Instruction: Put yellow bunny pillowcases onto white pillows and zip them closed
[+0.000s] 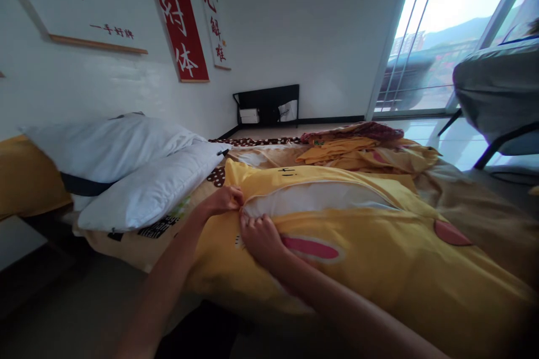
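A yellow duvet cover (362, 247) with pink patches lies across the bed in front of me. A long opening along its upper side shows a white filling (311, 197) inside. At the left end of that opening, my left hand (227, 199) is closed, pinching the edge of the cover. Just beside it, nearer to me, my right hand (261, 240) is also closed, its fingers gripping the same corner of the opening. The fingertips of both hands almost meet, and any zip pull between them is too small to make out.
White pillows (155, 190) are piled on the left of the bed. Folded yellow cloth (362, 151) lies at the far side on a beige patterned sheet (471, 190). A grey chair (497, 90) stands at right by the window, and a black rack (266, 105) at the wall.
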### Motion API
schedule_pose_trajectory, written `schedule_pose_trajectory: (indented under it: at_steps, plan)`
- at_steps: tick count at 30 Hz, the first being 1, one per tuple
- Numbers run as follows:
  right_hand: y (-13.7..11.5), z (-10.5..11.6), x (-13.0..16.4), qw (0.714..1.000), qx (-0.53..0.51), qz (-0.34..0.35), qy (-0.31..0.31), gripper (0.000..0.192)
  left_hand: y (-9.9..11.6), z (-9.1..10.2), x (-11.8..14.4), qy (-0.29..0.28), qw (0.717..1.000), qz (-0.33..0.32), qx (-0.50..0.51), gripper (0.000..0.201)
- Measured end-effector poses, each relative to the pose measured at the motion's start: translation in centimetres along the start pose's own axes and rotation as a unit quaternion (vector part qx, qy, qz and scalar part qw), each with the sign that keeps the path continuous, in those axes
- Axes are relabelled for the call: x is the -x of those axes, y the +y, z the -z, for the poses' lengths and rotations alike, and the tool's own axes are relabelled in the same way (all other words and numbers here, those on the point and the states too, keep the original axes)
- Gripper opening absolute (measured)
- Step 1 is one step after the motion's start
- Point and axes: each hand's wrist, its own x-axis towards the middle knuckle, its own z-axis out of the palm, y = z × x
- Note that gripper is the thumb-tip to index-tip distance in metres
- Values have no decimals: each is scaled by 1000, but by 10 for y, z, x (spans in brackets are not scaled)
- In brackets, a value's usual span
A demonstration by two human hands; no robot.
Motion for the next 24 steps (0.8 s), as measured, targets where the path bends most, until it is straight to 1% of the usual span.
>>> schedule_pose_trajectory:
  at_steps: [6, 12, 17, 19, 21, 23, 24]
  plan:
    - [1, 1, 1, 1000, -1, 0, 5, 37, 3, 3, 1, 17, 1000, 1, 19, 6]
    - [1, -1, 5, 999, 5, 2, 45, 46, 9, 18, 11, 34, 998, 4, 44, 11]
    - [6, 0, 10, 998, 5, 5, 62, 47, 15, 26, 15, 48, 998, 4, 45, 15]
    - [15, 5, 18, 997, 4, 22, 80, 44, 18, 27, 16, 53, 998, -2, 44, 18]
    - [32, 13, 31, 995, 4, 38, 96, 35, 21, 28, 17, 57, 997, -4, 49, 21]
    - [57, 24, 48, 993, -8, 56, 100, 28, 21, 30, 18, 64, 997, 0, 49, 23]
    - [72, 29, 58, 993, -20, 70, 95, 29, 20, 31, 18, 67, 997, 5, 46, 23]
